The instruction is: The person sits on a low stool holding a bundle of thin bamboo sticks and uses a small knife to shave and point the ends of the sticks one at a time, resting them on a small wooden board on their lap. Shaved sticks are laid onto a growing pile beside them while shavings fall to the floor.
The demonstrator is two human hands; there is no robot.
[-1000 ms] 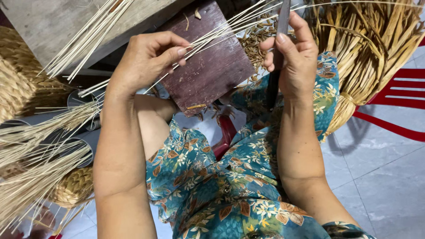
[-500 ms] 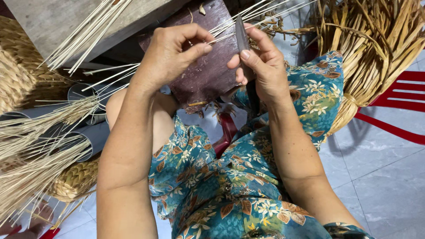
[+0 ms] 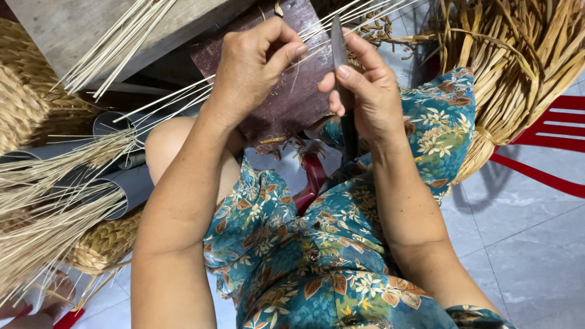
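- thin pale reed strips (image 3: 317, 36) lie fanned across a dark red board (image 3: 286, 91) on the person's lap, tips running up right, tails trailing down left past the wrist
- left hand (image 3: 253, 70) curled closed, thumb and forefinger pinching the strips down against the board
- right hand (image 3: 365, 94) wrapped shut round a dark knife (image 3: 339, 45), blade standing upright, edge touching the strips just beside the left fingertips
- hands close together, nearly touching over the board
- strips look very light, springy, likely to split or snap if bent sharp; slippery when loose, so best gripped near the blade with a flat pinch, not at the far tips
- board looks stiff, rests tilted on the knee over floral teal clothing (image 3: 317, 244)
- left side: loose bundle of pale straw (image 3: 49, 213), grey tubes (image 3: 122, 183), woven basket (image 3: 27, 97)
- right side: big sheaf of dried yellow fibre (image 3: 518, 67), red chair frame (image 3: 548, 170), grey tile floor (image 3: 536, 256)
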